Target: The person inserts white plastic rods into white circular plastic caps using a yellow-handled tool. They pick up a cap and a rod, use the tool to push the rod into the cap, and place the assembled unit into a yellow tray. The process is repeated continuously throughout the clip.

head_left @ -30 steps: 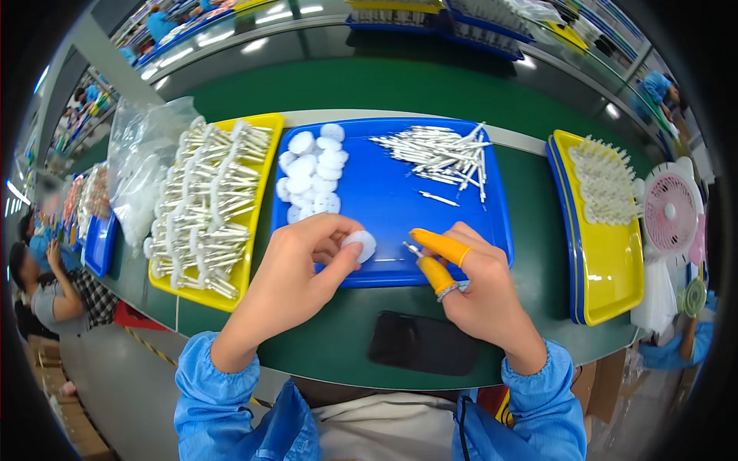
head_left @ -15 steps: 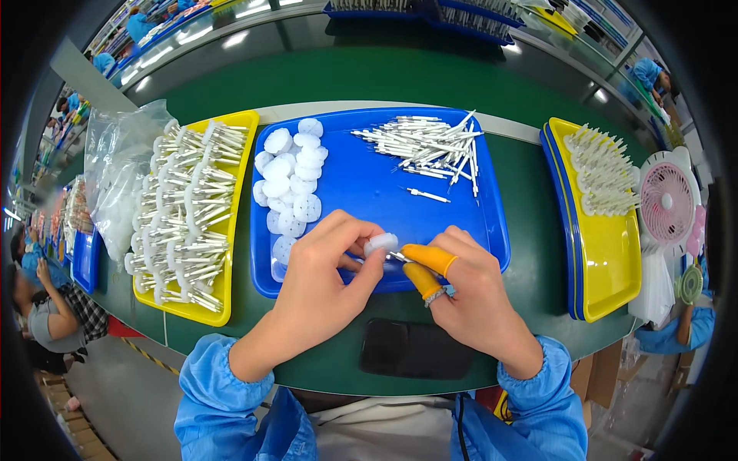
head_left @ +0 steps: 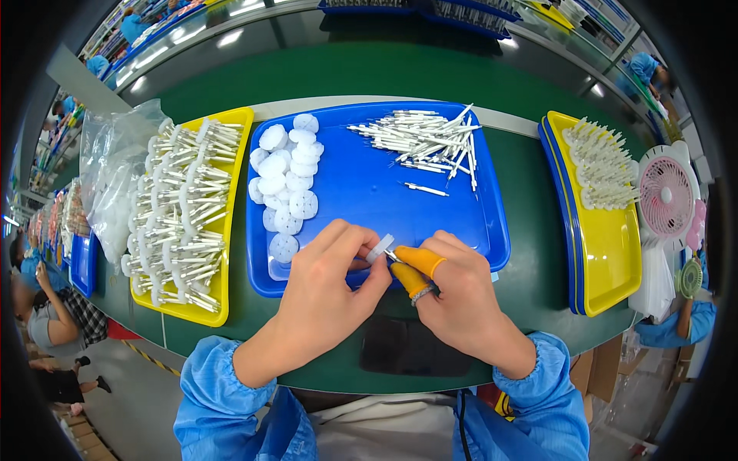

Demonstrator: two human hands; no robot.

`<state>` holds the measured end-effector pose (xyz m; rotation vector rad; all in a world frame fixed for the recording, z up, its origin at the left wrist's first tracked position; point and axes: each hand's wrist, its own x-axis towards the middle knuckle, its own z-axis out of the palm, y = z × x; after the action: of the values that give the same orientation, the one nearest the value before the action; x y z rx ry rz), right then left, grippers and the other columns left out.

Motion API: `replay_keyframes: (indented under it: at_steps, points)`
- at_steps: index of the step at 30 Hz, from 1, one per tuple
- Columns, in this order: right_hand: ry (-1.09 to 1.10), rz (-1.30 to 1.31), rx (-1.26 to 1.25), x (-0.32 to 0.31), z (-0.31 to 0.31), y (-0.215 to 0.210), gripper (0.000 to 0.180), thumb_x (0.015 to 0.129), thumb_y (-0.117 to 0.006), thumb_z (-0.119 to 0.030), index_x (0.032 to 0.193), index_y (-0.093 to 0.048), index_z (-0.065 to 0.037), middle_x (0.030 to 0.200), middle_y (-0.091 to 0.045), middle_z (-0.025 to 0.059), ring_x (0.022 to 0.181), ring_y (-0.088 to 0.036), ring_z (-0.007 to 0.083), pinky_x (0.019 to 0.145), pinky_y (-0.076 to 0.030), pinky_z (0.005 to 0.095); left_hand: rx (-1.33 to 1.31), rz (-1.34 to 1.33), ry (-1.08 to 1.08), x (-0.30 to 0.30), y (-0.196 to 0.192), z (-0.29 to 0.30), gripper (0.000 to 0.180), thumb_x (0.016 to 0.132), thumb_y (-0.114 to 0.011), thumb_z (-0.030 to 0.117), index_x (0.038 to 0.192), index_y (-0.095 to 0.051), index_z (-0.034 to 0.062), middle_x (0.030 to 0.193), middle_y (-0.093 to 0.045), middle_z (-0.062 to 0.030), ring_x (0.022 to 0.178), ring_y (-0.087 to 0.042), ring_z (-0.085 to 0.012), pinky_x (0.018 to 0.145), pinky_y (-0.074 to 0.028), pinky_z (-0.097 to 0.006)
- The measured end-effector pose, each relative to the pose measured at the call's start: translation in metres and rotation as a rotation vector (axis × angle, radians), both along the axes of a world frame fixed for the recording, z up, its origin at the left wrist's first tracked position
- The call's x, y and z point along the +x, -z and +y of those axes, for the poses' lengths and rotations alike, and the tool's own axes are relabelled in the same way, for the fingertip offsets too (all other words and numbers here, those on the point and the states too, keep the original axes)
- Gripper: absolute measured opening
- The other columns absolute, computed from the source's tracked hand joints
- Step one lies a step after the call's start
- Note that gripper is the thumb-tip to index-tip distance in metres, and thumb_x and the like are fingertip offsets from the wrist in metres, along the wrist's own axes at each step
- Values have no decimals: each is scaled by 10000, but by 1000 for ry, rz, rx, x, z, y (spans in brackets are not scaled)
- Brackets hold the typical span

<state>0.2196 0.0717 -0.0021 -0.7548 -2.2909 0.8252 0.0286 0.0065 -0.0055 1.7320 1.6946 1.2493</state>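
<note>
Left hand: the left hand (head_left: 327, 296) is curled, its fingertips pinched on a small white round plastic disc (head_left: 380, 248), held just above the near rim of the blue tray.
Right hand: the right hand (head_left: 453, 296) wears orange rubber finger cots (head_left: 419, 265) on thumb and forefinger, which are closed on a thin white pin (head_left: 390, 254) whose tip meets the disc.
Blue tray: the shallow blue plastic tray (head_left: 369, 192) sits mid-bench; its centre is bare blue floor, open between two heaps.
Disc heap: loose white discs (head_left: 286, 180) hug the tray's left wall.
Pin heap: white pins (head_left: 427, 138) lie near the far right corner, one stray pin apart.
Left yellow tray: a yellow tray (head_left: 223, 284) of finished white pieces lies just beside the blue tray's left edge.
Right yellow tray: a yellow tray (head_left: 615, 261) stands apart, a strip of green bench (head_left: 530, 215) between.
Near edge: a flat black slab (head_left: 400, 346) lies under the wrists at the bench's near edge.
</note>
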Motion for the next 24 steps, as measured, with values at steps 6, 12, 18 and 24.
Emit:
replay_keyframes:
  at_steps: [6, 12, 18, 24]
  points:
    - [52, 65, 11, -3, -5, 2, 191, 619, -691, 135, 799, -691, 73, 816, -595, 176, 772, -583, 391, 662, -474, 503, -34, 43, -6, 3, -2, -9, 195, 886, -780, -101, 1064, -720, -43, 963, -681, -140, 848, -763, -243, 723, -703, -337]
    - [58, 19, -75, -14, -3, 2, 197, 697, -701, 126, 885, -740, 82, 823, -615, 192, 804, -609, 403, 688, -490, 499, -82, 74, -16, 1, 2, -10, 175, 931, -758, -92, 1097, -717, -53, 1005, -678, -146, 849, -762, -259, 744, -700, -361]
    - [226, -185, 250, -11, 54, 8, 266, 769, -762, 80, 1033, -791, 83, 1049, -680, 190, 1033, -636, 387, 883, -536, 469, -20, 5, -54, -13, 2, 1, 119, 981, -752, -66, 1099, -741, -55, 1042, -703, -139, 905, -769, -252, 765, -698, -353]
    - [212, -281, 256, -10, 72, 17, 257, 788, -775, 72, 1045, -782, 67, 1082, -688, 203, 1069, -641, 385, 927, -524, 486, -60, -106, -24, -15, -1, 1, 119, 999, -759, -40, 1118, -749, -47, 1029, -719, -128, 905, -771, -216, 767, -695, -333]
